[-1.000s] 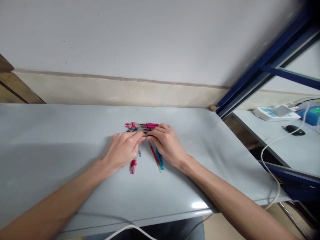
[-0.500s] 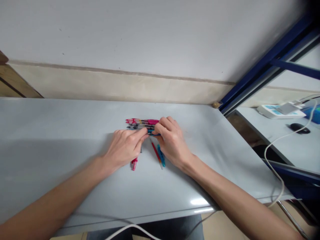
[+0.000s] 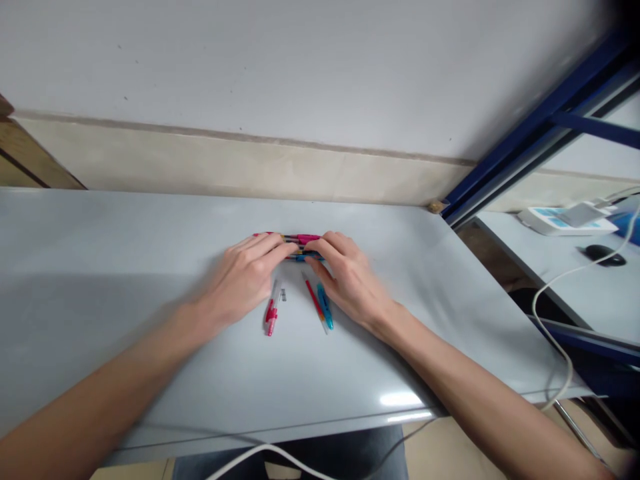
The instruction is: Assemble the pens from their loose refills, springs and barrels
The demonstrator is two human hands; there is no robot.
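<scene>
A row of several pens lies across the desk, with pink barrels [image 3: 309, 239] at the far side and a blue pen [image 3: 300, 257] at the near side. My left hand [image 3: 250, 273] curls over the row's left ends, and my right hand [image 3: 350, 277] curls over its right ends. Both hands hide much of the pens. Below my left hand lies a clear pen part with a pink tip and clip [image 3: 271, 317], beside a small clear piece [image 3: 283, 295]. Near my right palm rest a red refill [image 3: 315, 299] and a blue pen barrel [image 3: 325, 308].
The grey desk [image 3: 200, 380] runs up to a tiled wall base [image 3: 225, 160]. A blue metal frame [image 3: 505, 143] stands at the right. Beyond it are a black mouse [image 3: 603, 255] and a white device [image 3: 560, 220]. A white cable [image 3: 537, 300] hangs over the desk's right side.
The hands have moved from a fingertip pinch on a blue pen to curling over both ends of the row. The blue pen now lies against the row. More of the pink-tipped part shows.
</scene>
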